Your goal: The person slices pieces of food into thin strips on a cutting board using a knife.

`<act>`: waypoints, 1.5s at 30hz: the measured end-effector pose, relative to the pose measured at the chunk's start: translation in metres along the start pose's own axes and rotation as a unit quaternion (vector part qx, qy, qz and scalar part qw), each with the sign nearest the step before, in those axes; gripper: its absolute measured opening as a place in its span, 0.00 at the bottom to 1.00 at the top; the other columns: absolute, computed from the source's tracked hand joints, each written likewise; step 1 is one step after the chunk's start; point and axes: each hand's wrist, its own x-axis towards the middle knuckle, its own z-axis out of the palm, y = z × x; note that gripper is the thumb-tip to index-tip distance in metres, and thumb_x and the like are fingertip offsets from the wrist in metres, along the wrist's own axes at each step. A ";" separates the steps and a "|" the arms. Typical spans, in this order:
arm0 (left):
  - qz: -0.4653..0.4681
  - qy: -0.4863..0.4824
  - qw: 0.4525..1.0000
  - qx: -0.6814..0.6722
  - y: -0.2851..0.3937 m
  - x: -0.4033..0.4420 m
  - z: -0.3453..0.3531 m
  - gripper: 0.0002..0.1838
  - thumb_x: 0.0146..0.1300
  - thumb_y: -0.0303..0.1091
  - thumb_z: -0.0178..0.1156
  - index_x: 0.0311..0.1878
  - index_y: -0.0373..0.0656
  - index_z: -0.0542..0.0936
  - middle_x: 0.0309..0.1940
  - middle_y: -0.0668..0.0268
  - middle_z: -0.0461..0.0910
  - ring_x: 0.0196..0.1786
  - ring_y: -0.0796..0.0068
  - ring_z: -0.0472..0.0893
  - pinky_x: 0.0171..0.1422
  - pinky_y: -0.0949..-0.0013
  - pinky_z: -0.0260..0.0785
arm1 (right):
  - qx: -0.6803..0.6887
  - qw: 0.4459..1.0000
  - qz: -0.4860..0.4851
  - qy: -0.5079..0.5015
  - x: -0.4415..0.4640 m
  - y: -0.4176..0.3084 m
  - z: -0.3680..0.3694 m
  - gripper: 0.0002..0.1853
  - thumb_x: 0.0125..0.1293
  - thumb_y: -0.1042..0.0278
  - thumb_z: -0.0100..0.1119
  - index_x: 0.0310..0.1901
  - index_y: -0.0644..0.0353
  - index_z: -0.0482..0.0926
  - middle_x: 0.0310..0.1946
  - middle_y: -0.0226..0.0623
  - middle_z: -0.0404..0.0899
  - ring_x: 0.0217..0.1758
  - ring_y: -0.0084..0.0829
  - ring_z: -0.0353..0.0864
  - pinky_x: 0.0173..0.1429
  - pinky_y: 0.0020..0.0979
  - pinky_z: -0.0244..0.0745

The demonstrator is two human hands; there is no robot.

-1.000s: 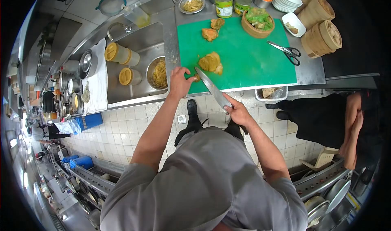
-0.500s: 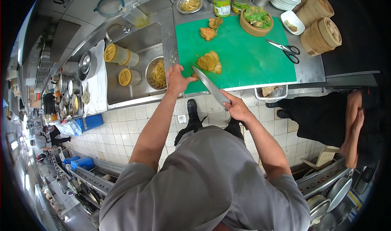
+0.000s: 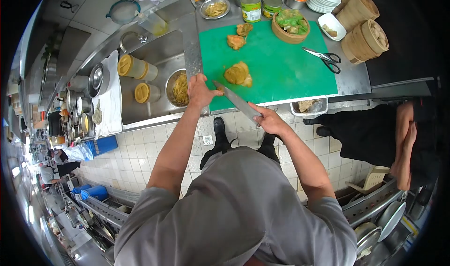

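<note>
Knife (image 3: 238,102) tip just slid left, off the food (image 3: 237,74) on the board (image 3: 281,67), so blade work looks centred by my left hand (image 3: 200,91); right hand (image 3: 272,121) fingers clench knife, left's grip unclear.

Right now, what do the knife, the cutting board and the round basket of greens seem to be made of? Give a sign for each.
Knife: probably steel, smooth satin finish; the blade is grey with a soft sheen.
Cutting board: likely plastic, fairly matte; it is evenly green, without visible grain.
Round basket: apparently bamboo or thin wood; its wall is tan.
</note>
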 end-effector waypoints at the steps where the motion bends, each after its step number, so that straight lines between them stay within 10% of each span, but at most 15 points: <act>1: 0.005 0.006 1.000 -0.001 0.000 0.001 0.000 0.47 0.44 0.49 0.92 0.63 0.45 0.75 0.66 0.57 0.72 0.72 0.52 0.71 0.75 0.49 0.67 | 0.000 1.000 0.000 0.002 -0.005 0.000 0.000 0.33 0.81 0.71 0.59 0.85 0.42 0.67 0.75 0.52 0.80 0.66 0.41 0.86 0.71 0.38 0.78; 20: 0.079 0.020 0.997 -0.011 -0.028 0.017 0.013 0.35 0.50 0.42 0.89 0.56 0.45 0.77 0.58 0.56 0.76 0.65 0.53 0.77 0.67 0.52 0.73 | -0.080 0.996 -0.038 -0.016 -0.072 0.006 -0.019 0.33 0.79 0.74 0.59 0.84 0.45 0.69 0.76 0.50 0.79 0.76 0.44 0.81 0.78 0.39 0.73; 24: 0.145 0.059 0.975 -0.159 -0.056 0.021 0.031 0.21 0.56 0.36 0.84 0.47 0.40 0.83 0.47 0.56 0.81 0.50 0.57 0.85 0.55 0.57 0.79 | -0.048 0.999 0.011 0.001 -0.097 -0.001 -0.042 0.34 0.81 0.77 0.59 0.84 0.45 0.69 0.73 0.44 0.82 0.59 0.30 0.85 0.65 0.33 0.81; 26: 0.120 0.072 0.973 -0.186 -0.056 0.003 0.034 0.17 0.58 0.33 0.82 0.46 0.38 0.84 0.44 0.56 0.82 0.45 0.58 0.86 0.51 0.58 0.79 | -0.020 0.998 0.052 0.009 -0.103 -0.016 -0.048 0.34 0.79 0.76 0.59 0.84 0.48 0.68 0.78 0.47 0.77 0.76 0.37 0.80 0.79 0.35 0.72; 32: 0.121 0.015 0.983 -0.138 -0.041 -0.028 0.048 0.15 0.62 0.28 0.77 0.50 0.37 0.86 0.49 0.52 0.83 0.48 0.52 0.86 0.56 0.54 0.80 | -0.090 0.994 0.042 0.055 -0.085 -0.051 -0.025 0.16 0.77 0.72 0.55 0.62 0.64 0.79 0.47 0.58 0.88 0.52 0.55 0.89 0.58 0.49 0.81; 34: 0.165 0.174 0.965 -0.107 -0.034 -0.029 0.043 0.16 0.63 0.29 0.77 0.52 0.36 0.85 0.54 0.50 0.83 0.54 0.49 0.85 0.61 0.52 0.79 | -0.030 0.998 0.055 0.028 -0.074 -0.077 -0.009 0.14 0.75 0.71 0.55 0.58 0.65 0.74 0.37 0.63 0.86 0.42 0.63 0.88 0.50 0.57 0.81; 40: 0.219 -0.012 0.966 -0.134 -0.042 -0.035 0.036 0.16 0.66 0.29 0.75 0.55 0.37 0.84 0.53 0.50 0.82 0.57 0.48 0.84 0.64 0.51 0.77 | -0.329 0.939 -0.004 0.104 0.003 -0.082 0.023 0.15 0.76 0.70 0.51 0.60 0.63 0.71 0.38 0.65 0.88 0.45 0.65 0.90 0.53 0.65 0.80; 45: 0.202 0.058 0.961 -0.181 -0.032 -0.025 0.038 0.10 0.68 0.26 0.70 0.51 0.38 0.85 0.50 0.51 0.83 0.56 0.46 0.83 0.63 0.51 0.77 | -0.399 0.914 0.019 0.078 0.022 -0.119 0.034 0.15 0.74 0.73 0.50 0.59 0.64 0.72 0.41 0.63 0.89 0.49 0.63 0.91 0.55 0.61 0.83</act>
